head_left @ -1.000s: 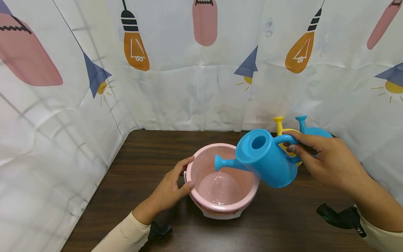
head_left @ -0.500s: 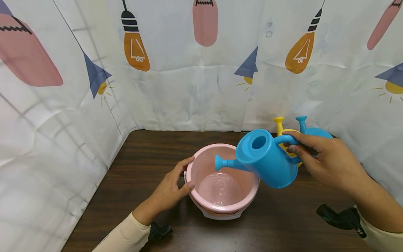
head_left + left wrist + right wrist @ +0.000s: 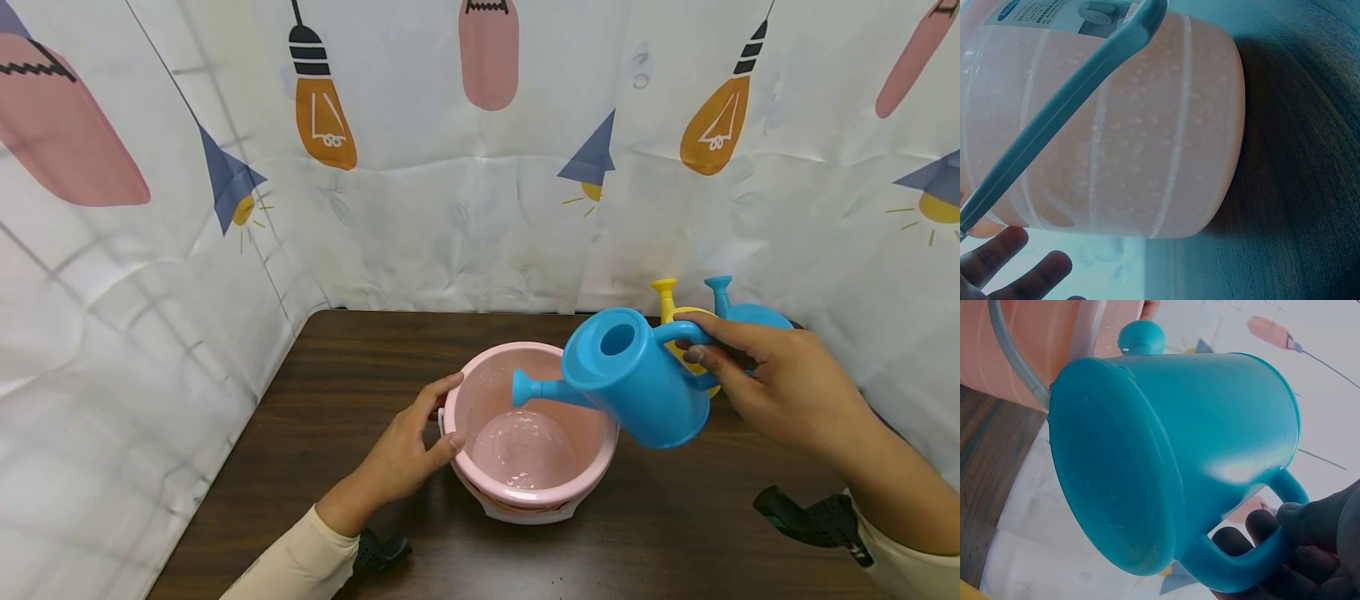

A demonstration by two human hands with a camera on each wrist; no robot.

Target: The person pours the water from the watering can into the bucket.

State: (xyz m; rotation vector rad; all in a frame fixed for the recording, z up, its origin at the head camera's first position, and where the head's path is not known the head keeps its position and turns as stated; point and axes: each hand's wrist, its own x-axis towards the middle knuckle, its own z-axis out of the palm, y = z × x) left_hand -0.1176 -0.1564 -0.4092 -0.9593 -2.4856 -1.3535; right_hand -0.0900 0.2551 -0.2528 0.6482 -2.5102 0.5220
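My right hand (image 3: 787,383) grips the handle of a blue watering can (image 3: 637,383), its thumb and fingers round the loop. The can leans left, and its rose-tipped spout (image 3: 528,388) hangs over the inside of a pink bucket (image 3: 531,498). Shallow clear water (image 3: 525,450) glints at the bucket's bottom. At the bucket's left side, my left hand (image 3: 401,454) rests against the rim with thumb and forefinger spread. Its other fingers (image 3: 1044,275) stretch out straight beyond the bucket wall in the left wrist view. The right wrist view shows the can's round base (image 3: 1110,469).
A yellow watering can (image 3: 666,300) and another blue watering can (image 3: 753,314) stand at the back right, partly behind my right hand. The dark wooden table (image 3: 360,358) meets a printed white curtain (image 3: 450,233) at the back and left. A grey handle (image 3: 1066,103) hangs on the bucket.
Both hands, the can and the bucket stay in place. Only the ripples and glints on the water differ; the ring near the middle has faded.
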